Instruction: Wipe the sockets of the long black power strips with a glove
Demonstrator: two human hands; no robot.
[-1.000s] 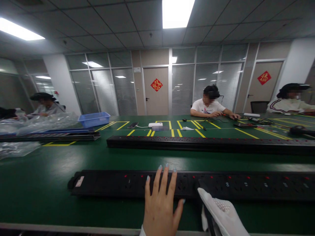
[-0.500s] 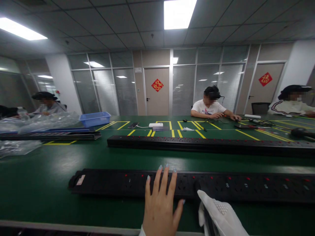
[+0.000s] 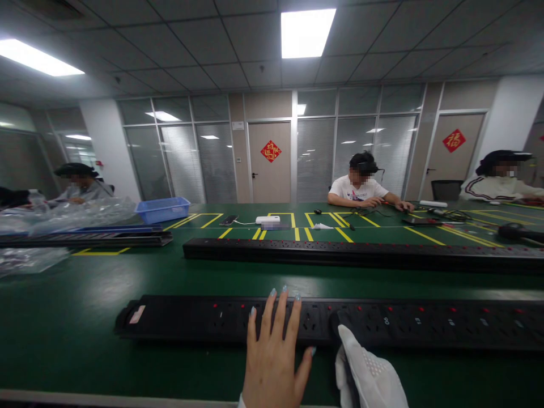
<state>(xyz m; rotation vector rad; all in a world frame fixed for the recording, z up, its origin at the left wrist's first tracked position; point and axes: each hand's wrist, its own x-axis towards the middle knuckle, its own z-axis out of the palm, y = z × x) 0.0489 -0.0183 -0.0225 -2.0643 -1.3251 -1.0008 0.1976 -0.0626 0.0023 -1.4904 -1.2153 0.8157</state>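
Note:
A long black socket strip [image 3: 182, 320] with red switches and printed numbers lies across the green table near me. My left hand [image 3: 274, 351] is bare and rests on this strip with its fingers spread. Just to its right, my right hand [image 3: 369, 368] wears a white dotted glove. It is wrapped round a dark tool [image 3: 346, 379], whose rounded black head touches the strip's top. Most of the tool's body is hidden by the glove, so I cannot make out its kind.
A second black strip [image 3: 340, 252] lies beyond the first. At the left are a blue basket [image 3: 162, 210], metal profiles [image 3: 89, 239] and clear plastic bags [image 3: 85, 212]. Several people sit around the table. Cables [image 3: 454, 215] and a white device [image 3: 267, 220] lie farther back.
The gloved right hand and the tool have shifted slightly left along the strip, closer to my left hand. The whole view has moved a little. My left hand stays spread on the strip.

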